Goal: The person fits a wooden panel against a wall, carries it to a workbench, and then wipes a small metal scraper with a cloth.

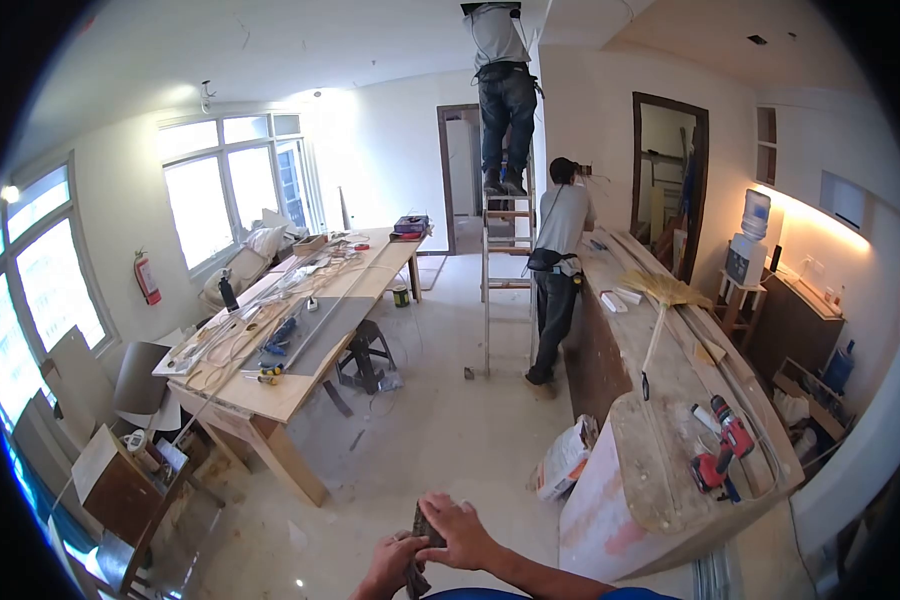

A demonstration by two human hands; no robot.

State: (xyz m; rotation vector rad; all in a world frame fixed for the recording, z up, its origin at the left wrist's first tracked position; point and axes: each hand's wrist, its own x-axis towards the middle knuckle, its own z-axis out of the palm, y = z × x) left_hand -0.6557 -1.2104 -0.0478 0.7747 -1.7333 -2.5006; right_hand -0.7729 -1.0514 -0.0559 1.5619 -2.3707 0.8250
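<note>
At the bottom centre, my left hand (394,562) is closed round a small dark, greyish piece (428,528) that I cannot identify. My right hand (460,535) lies against the piece from the right, its thumb reaching towards my left hand and its fingers over the upper end. Both hands are close together above the pale tiled floor (370,460). Below my left hand a dark, cloth-like part hangs down.
A wooden worktable (320,290) with tools and wires stands left. At right, a counter (660,440) holds a red drill (732,428) and a broom (660,320). One person (507,110) stands on a ladder (486,290); another (558,270) leans at the counter. A white sack (565,460) sits beside it.
</note>
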